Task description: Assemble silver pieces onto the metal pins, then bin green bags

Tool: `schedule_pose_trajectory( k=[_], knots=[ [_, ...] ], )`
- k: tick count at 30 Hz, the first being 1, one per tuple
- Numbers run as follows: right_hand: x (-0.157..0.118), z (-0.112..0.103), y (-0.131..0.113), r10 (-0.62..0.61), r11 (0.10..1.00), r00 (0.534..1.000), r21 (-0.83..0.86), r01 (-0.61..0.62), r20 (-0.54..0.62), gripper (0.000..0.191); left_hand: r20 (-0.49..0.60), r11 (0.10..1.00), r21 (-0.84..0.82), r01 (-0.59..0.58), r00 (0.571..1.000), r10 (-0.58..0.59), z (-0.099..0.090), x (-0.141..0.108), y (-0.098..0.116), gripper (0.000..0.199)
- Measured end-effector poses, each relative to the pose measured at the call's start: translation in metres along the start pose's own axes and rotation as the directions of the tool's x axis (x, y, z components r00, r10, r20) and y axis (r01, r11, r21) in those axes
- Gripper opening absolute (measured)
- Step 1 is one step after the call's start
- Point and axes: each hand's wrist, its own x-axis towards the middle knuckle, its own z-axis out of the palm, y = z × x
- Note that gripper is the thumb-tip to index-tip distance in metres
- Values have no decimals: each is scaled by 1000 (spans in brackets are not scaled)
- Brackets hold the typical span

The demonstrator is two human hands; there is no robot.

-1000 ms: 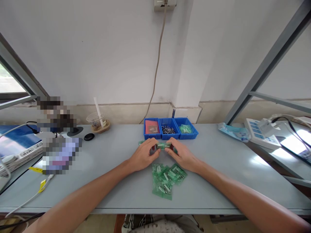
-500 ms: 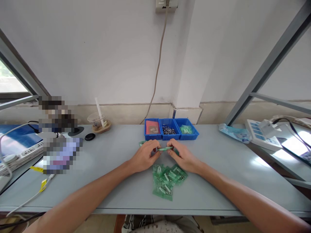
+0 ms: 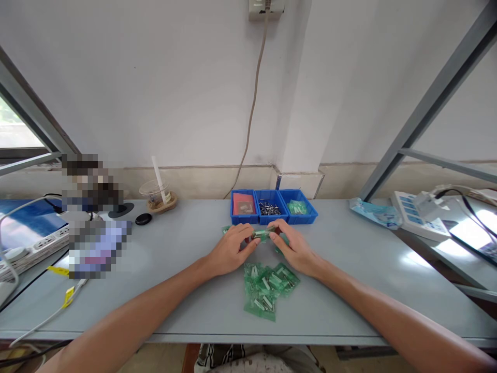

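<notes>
Between my two hands a small green plastic bag (image 3: 263,234) is held by its two ends, above the table. My left hand (image 3: 233,247) pinches its left end between thumb and fingers. On the other end my right hand (image 3: 293,246) is closed in the same way. Something pale and slim shows inside the bag. Just below my hands lies a pile of green plastic bags (image 3: 267,287) with small metal parts and white strips in them. Another bit of green bag (image 3: 226,228) peeks out behind my left hand.
Three joined blue bins stand behind my hands: one with a red packet (image 3: 243,204), one with loose metal parts (image 3: 269,208), one with green bags (image 3: 297,207). A lidded cup (image 3: 155,192), black disc (image 3: 143,219) and power strip (image 3: 42,243) are left; a blue packet (image 3: 375,213) lies right.
The green bag has tipped, so its broad face now shows instead of its thin edge. My right hand has risen slightly; my left hand has hardly moved.
</notes>
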Motion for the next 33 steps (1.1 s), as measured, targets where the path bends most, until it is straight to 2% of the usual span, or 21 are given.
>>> schedule_pose_trajectory(
  k=[6,12,17,20,24,28,31,33],
  knots=[
    [2,0,1,-9,1000,1000,-22,8,-15,23,29,1000,20,2,1000,-3,-3,0,4,31],
    [3,2,6,-71,994,997,-88,71,6,21,15,993,-97,66,998,-65,-2,1,7,24],
    [0,3,4,-15,1000,999,-11,15,-32,13,-25,993,-88,78,996,-80,2,2,3,27],
    [-1,1,3,-47,999,998,2,47,-46,11,-59,986,-115,120,990,-128,3,2,0,26],
    [1,-2,-1,-160,982,987,-97,162,27,22,-61,954,-242,178,978,-198,4,4,-3,21],
    [3,-3,-2,-165,976,986,-139,168,33,20,-70,908,-376,184,972,-226,6,4,-4,23],
    [3,-3,0,-150,979,989,-140,149,3,11,-59,914,-362,183,974,-219,6,4,-2,21],
    [4,-3,2,-146,981,989,-130,140,-35,12,-48,933,-318,169,980,-194,5,3,-1,20]
  ],
)
